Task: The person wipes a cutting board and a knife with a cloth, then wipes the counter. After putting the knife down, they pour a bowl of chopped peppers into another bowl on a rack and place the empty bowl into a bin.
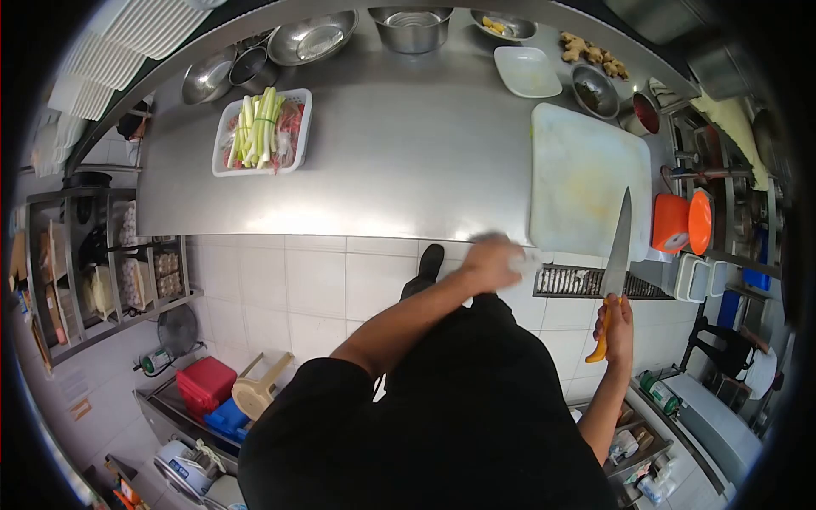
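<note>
My right hand grips a kitchen knife by its yellow handle. The long blade points up and away, its tip over the large white cutting board. At the table's front edge, left of the board, my left hand is blurred by motion. Its fingers look curled around something greyish-white that I cannot make out. Farther left on the steel table, a white plastic basket holds a bundle of leeks or large scallions on top of red, plastic-wrapped packs.
Metal bowls line the table's back edge. A white tray, ginger and a small bowl stand behind the board. To its right is an orange scale. A floor drain grate lies below the table edge.
</note>
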Demonstrator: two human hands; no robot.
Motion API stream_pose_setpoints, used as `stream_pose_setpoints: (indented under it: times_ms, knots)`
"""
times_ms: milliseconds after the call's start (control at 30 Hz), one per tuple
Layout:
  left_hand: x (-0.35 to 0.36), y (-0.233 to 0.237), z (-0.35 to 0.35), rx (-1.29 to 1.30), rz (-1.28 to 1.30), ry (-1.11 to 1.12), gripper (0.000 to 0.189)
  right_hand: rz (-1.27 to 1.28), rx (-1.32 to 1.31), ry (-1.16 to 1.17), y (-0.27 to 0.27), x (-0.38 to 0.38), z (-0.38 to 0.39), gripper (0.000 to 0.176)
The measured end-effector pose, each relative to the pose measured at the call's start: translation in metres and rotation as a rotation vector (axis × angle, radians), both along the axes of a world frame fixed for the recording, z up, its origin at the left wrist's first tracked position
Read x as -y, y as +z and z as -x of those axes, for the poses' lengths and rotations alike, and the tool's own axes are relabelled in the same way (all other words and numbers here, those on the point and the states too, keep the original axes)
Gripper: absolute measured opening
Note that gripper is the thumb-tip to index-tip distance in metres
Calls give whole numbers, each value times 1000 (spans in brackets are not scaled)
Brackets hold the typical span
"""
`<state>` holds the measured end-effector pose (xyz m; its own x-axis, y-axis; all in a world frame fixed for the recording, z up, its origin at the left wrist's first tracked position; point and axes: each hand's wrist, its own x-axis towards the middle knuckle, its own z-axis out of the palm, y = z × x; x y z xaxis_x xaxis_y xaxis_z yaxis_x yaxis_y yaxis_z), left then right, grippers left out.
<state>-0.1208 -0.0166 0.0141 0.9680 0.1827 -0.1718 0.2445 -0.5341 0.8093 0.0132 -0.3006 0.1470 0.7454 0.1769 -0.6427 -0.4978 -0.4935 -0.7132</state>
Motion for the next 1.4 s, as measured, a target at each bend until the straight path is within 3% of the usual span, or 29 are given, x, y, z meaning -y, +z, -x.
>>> stream_pose_setpoints:
  times_ms: [100,167,200,267,300,333,400,467,567,767,867,933,1000,1067,1200,1300,1400]
  knots:
    - [17,27,0,-6,186,-92,50,11,33,-10,13,6,-2,24]
    - [-9,41,-1,41,265,-11,50,3,34,-42,21,15,5,24]
    - [-33,62,0,4,314,92,47,-12,40,-86,18,25,6,23]
    - [-88,38,8,188,340,372,42,-4,55,-118,20,39,10,23]
    - [-130,34,12,79,335,487,52,-7,67,-132,20,42,10,23]
    - [-164,59,16,26,212,649,54,-22,68,-158,21,46,12,23]
    - [-242,31,28,49,-211,826,55,-36,61,-179,18,56,14,24]
    - [-282,37,23,-123,-416,1039,54,-26,49,-176,16,63,16,24]
    - [-319,13,4,-219,-576,1268,52,1,46,-145,18,65,14,25]
    - [-373,-5,-52,-187,-620,1436,50,28,73,-143,33,65,22,26]
    - [-371,7,-86,-256,-585,1305,52,27,67,-140,32,76,28,27]
    - [-361,-7,-113,-198,-671,1083,53,22,40,-167,29,79,31,26]
    - [-323,-20,-142,-145,-724,852,54,24,25,-166,26,78,32,25]
    - [-262,-4,-158,-157,-643,641,53,34,23,-144,25,72,31,25]
    - [-162,4,-165,-66,-615,510,52,-10,33,-100,25,55,28,24]
    - [-146,6,-183,-29,-528,548,51,-19,18,-98,22,49,31,23]
    - [-140,10,-200,-10,-537,400,49,-18,-18,-101,14,45,34,22]
